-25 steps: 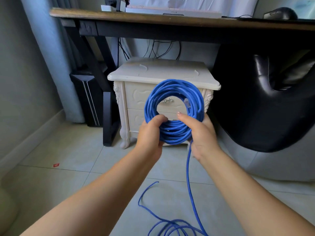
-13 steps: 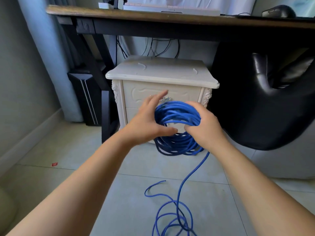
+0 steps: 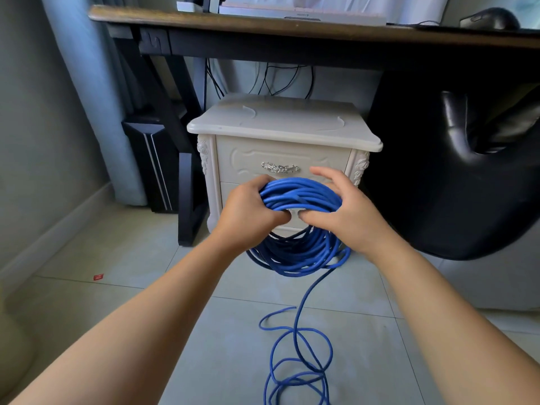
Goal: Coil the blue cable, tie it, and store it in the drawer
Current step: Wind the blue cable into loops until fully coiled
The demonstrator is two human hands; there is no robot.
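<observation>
The blue cable point(image 3: 301, 197) is wound into a thick coil that I hold in front of a cream nightstand. My left hand point(image 3: 248, 214) grips the coil's upper left side. My right hand point(image 3: 342, 211) grips its upper right side, thumb under the strands and fingers spread over the top. The coil's lower loops point(image 3: 298, 255) hang below my hands. A loose tail point(image 3: 298, 355) drops from the coil and lies in tangled loops on the floor. The top drawer point(image 3: 251, 162) is closed, with a silver handle point(image 3: 280, 168).
The nightstand point(image 3: 286, 124) stands under a dark wooden desk point(image 3: 292, 27). A black leather chair point(image 3: 467, 171) fills the right side. A black computer tower point(image 3: 152, 162) and the desk leg point(image 3: 187, 200) are at left. A small red scrap point(image 3: 98, 277) lies on the tiled floor.
The coil stood upright a second ago; it has tipped forward and down, now lying nearly flat. My left hand closed onto it. More loose cable shows on the floor.
</observation>
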